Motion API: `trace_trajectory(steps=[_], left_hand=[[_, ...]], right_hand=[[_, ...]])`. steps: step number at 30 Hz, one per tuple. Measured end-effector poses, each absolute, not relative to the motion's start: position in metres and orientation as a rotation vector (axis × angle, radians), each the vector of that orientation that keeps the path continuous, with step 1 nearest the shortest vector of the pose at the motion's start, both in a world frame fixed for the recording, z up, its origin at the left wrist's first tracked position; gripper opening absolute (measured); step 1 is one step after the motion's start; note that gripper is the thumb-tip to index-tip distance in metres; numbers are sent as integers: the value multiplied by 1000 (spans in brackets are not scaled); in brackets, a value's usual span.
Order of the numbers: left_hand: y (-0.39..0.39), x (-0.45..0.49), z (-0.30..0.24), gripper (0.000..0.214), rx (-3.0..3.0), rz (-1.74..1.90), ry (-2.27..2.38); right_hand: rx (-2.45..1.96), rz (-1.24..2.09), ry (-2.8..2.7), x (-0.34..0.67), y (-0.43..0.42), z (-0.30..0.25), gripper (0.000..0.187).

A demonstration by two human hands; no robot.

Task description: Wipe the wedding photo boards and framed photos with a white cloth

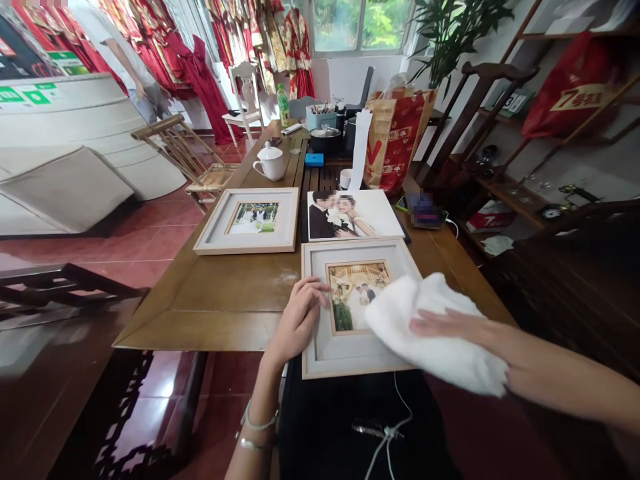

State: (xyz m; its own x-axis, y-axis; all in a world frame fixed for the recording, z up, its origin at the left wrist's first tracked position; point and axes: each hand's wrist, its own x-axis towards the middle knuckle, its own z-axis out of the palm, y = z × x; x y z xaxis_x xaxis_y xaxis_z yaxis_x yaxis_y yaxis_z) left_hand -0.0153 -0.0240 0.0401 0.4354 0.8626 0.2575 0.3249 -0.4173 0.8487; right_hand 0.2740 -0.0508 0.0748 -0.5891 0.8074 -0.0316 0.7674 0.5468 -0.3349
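Observation:
A picture frame (365,363) with a pale wood rim and a small couple's photo rests at the table's near edge, partly over my lap. My left hand (301,313) grips its left side, fingers curled over the border. My right hand (447,325), blurred by motion, presses a bunched white cloth (425,300) on the frame's right part. The cloth hides that side and some of my fingers. Just beyond lies a larger couple's photo print (383,217), touching or nearly touching the frame. To the left, a second picture frame (247,243) lies flat on the table.
The wooden table (225,287) bears a white lidded cup (271,163), a blue box (315,160), a red-and-tan paper bag (395,137) and a phone with a cable (429,212). A bamboo chair (200,167) stands left; shelves (520,193) are right. A person (117,57) is behind the counter.

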Motion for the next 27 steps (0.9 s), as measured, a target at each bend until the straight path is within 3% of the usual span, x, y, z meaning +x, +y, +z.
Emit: trace_trajectory(steps=[8, 12, 16, 23, 27], left_hand=[[-24, -17, 40, 28, 1981, 941, 983], [-24, -18, 37, 38, 2026, 946, 996], [-23, -18, 33, 47, 2028, 939, 1025], [-22, -17, 28, 48, 2035, 973, 1039], [-22, -18, 28, 48, 2027, 954, 1044]], right_hand=[[-1518, 35, -2553, 283, -13, 72, 78], [-1519, -16, -2569, 264, 2, 70, 83], [-1429, 214, -2711, 239, -19, 77, 88], [-1192, 963, -2808, 232, -96, 123, 100], [-1348, 983, -2719, 257, -105, 129, 89]])
